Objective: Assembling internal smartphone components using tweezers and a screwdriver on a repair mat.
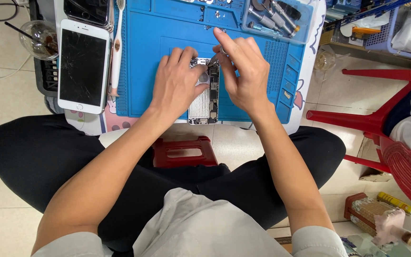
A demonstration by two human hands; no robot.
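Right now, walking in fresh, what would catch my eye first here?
First, the two hands meeting mid-frame over an opened phone with its innards bared: the left hand steadies it while the right hand pinches a small metal tool at its upper end. All this lies on a bright blue work mat. Left of the mat lies a white phone with a cracked screen, and red plastic chairs stand at right.

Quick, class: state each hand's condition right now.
Left hand: open, fingers pressing on the opened phone.
Right hand: closed, pinching a small metal tool over the phone.
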